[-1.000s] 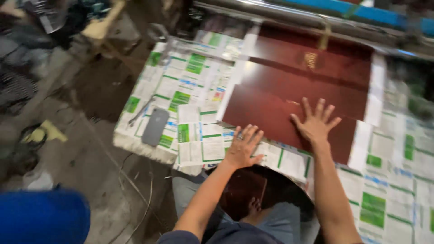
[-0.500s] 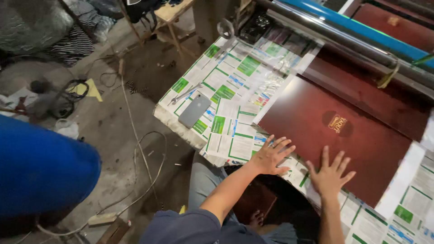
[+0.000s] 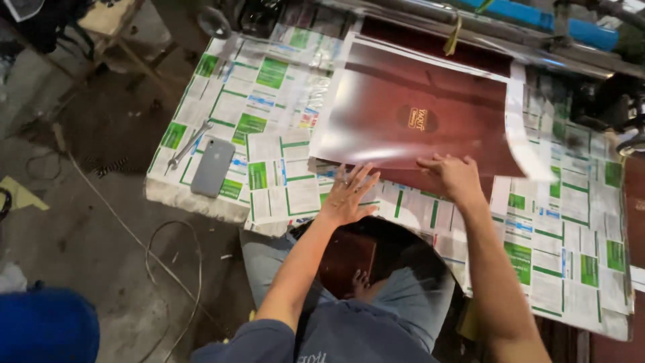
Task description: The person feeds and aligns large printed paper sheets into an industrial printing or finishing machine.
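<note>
A glossy dark red printed sheet (image 3: 416,128) with a small gold oval emblem lies on the worktable, its near edge lifted and curling up. My right hand (image 3: 453,176) grips that near edge and raises it. My left hand (image 3: 349,195) rests flat with fingers spread on the green-and-white printed paper (image 3: 282,181) covering the table, just left of the sheet's near corner. More dark red sheet shows underneath the lifted one.
A grey phone (image 3: 212,167) and a metal wrench (image 3: 189,143) lie on the table's left part. Machine rollers and a blue bar (image 3: 578,30) run along the far side. Cables (image 3: 161,255) trail on the concrete floor. A blue object (image 3: 47,326) sits at bottom left.
Both hands lay flat on the red sheet before. Now my right hand has closed on its near edge and lifted it, while my left hand has shifted onto the printed paper.
</note>
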